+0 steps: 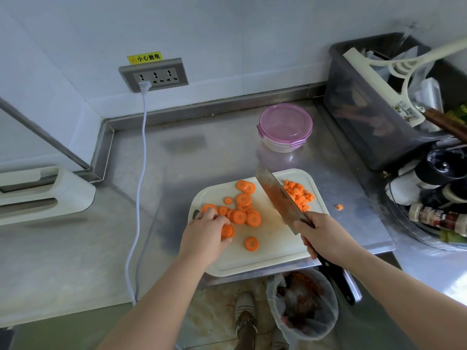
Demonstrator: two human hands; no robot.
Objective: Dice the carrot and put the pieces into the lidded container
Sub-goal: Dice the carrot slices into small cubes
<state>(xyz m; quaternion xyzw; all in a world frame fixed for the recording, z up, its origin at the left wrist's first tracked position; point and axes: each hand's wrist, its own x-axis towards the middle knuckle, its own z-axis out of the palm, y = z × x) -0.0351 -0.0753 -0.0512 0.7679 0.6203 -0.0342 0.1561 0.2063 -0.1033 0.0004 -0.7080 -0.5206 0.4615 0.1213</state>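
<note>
1. Head view, hands: the left hand [207,231] curls its fingers over a small stack of slices [227,231] and holds it down on the cutting board [265,258]. The right hand [326,238] is wrapped round the handle of the knife [278,198]. The blade slants away from that hand over the board, and I cannot tell whether its edge touches.
2. Head view, carrot: loose carrot slices [242,213] lie just beyond the left hand, between the two hands. The diced pieces [299,194] sit in a heap beyond the right hand, on the far side of the blade. One stray piece [339,207] rests on the surface [202,152], off the board.
3. Head view, container: the lidded container [285,127] stands well beyond both hands, lid on.
4. Progress, as I judge it: slicing looks finished and dicing is only partly done, with most rounds whole. Nothing seems to have gone into the container, which has yet to be opened.
</note>
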